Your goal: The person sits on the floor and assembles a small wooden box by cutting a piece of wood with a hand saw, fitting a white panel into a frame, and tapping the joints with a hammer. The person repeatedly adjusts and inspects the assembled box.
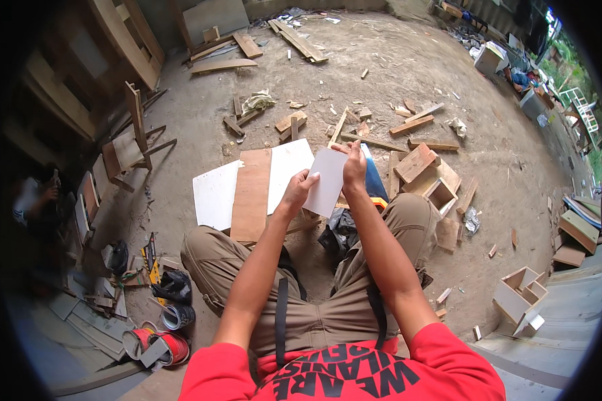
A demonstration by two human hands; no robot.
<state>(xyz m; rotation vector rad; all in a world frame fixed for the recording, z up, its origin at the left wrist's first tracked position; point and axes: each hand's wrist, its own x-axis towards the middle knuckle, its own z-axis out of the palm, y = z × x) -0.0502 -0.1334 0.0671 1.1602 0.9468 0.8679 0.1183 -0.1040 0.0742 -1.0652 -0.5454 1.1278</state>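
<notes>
A small white rectangular board is held tilted in front of me, above my crossed legs. My left hand closes on its left edge, with the thumb on the face. My right hand grips it along the right edge, fingers near the top corner. Just beyond my left hand, a reddish-brown wooden board lies between a white panel and a second white panel. Beside my right wrist is a blue flat piece with an orange-yellow part near my knee, partly hidden by my arm.
Wood offcuts and an open wooden box lie ahead to the right. Red cans, a black bag and a yellow handsaw are at my left. A compartmented box stands right. Another person is at far left.
</notes>
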